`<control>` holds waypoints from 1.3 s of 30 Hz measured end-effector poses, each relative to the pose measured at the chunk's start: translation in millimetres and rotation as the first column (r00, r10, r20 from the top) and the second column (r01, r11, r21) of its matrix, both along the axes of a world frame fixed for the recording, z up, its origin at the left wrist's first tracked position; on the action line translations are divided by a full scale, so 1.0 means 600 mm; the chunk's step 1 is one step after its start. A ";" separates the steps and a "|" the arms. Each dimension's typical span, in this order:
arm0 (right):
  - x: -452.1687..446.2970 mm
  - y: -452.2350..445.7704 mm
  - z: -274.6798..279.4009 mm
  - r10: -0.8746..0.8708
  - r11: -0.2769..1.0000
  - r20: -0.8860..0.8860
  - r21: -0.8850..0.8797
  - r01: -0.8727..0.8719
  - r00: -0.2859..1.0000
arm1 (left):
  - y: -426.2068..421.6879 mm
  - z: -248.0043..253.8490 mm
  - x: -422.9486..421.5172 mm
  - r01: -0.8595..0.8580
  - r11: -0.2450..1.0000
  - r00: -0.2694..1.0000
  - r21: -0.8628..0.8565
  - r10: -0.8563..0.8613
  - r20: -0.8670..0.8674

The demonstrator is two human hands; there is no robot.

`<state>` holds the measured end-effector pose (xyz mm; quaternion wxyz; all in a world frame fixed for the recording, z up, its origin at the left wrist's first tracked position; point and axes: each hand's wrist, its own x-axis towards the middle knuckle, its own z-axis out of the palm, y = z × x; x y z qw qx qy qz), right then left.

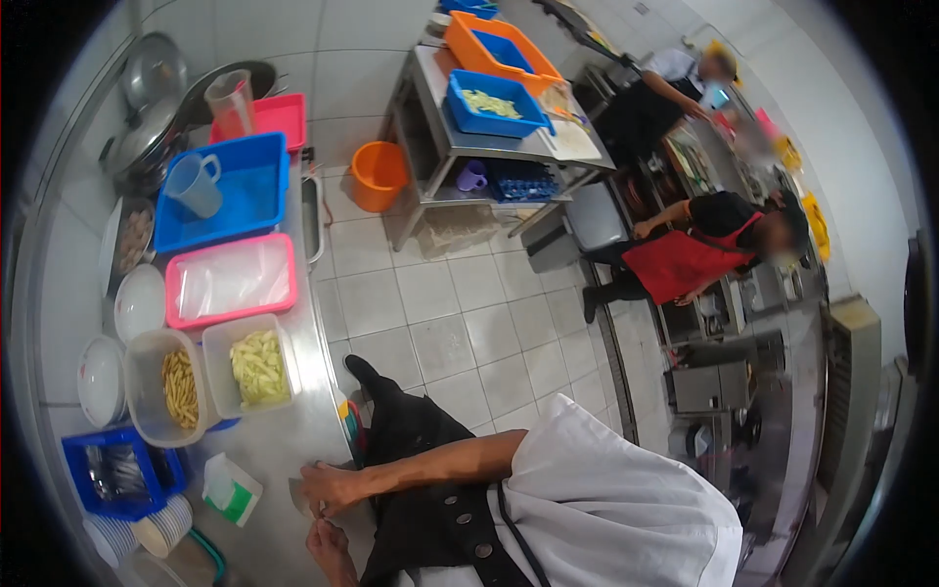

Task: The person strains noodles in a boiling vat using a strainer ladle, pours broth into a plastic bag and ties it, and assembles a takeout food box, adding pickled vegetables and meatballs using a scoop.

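Over the edge of the steel counter (279, 450), my right hand (331, 489) is closed, its fingers pinched. A thin greyish piece (298, 495) shows beside those fingers, too small to identify. My left hand (331, 548) is just below in the picture, with its fingers curled close to the right hand; what it grips is hidden. Nearest on the counter is a white and green packet (233, 492). Beyond it are a clear tub of pale green cut pieces (258, 367) and a clear tub of yellowish strips (179, 389).
Along the counter sit a pink tray (231, 281), a blue tray (238, 210), a blue basket (117, 474) and stacked cups (163, 525). An orange bucket (379, 176) stands on the floor by a steel table (435, 103). Two people (690, 256) (650, 108) are at the far side.
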<state>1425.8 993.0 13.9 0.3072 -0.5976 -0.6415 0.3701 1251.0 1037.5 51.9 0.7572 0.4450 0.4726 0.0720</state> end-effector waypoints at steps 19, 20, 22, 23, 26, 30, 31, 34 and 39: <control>0.014 -0.010 0.019 -0.091 0.996 0.048 -0.009 0.091 0.995 | 0.065 -0.086 -0.007 0.189 0.982 0.974 -0.009 -0.186 0.131; 0.014 -0.011 0.022 -0.084 0.996 0.073 -0.018 0.086 0.994 | 0.068 -0.089 -0.009 0.199 0.980 0.972 0.006 -0.198 0.127; 0.018 -0.016 0.012 -0.096 0.995 0.063 0.039 0.094 0.993 | 0.079 -0.100 -0.010 0.225 0.974 0.966 0.037 -0.228 0.120; 0.019 -0.018 0.007 -0.091 0.992 0.055 0.092 0.085 0.994 | 0.085 -0.105 -0.011 0.239 0.970 0.963 0.052 -0.244 0.117; 0.033 -0.035 0.021 -0.204 0.977 -0.109 0.043 0.209 0.973 | 0.120 -0.115 -0.010 0.289 0.955 0.952 0.074 -0.294 0.086; 0.080 -0.119 -0.041 -0.382 0.891 -0.423 0.068 0.449 0.822 | 0.088 0.019 0.035 0.215 0.957 0.965 0.196 -0.176 -0.196; 0.099 -0.158 -0.024 -0.512 0.832 -0.322 0.046 0.553 0.796 | 0.097 0.043 0.040 0.373 0.892 0.925 0.256 -0.335 -0.180; 0.151 -0.246 -0.172 -0.683 0.720 -0.125 0.054 0.692 0.720 | 0.095 0.076 0.049 0.585 0.643 0.811 0.495 -0.467 -0.353; 0.178 -0.328 -0.337 -0.968 0.249 -0.125 -0.467 0.849 0.216 | 0.045 0.117 0.079 0.408 0.706 0.910 0.579 -0.258 -0.325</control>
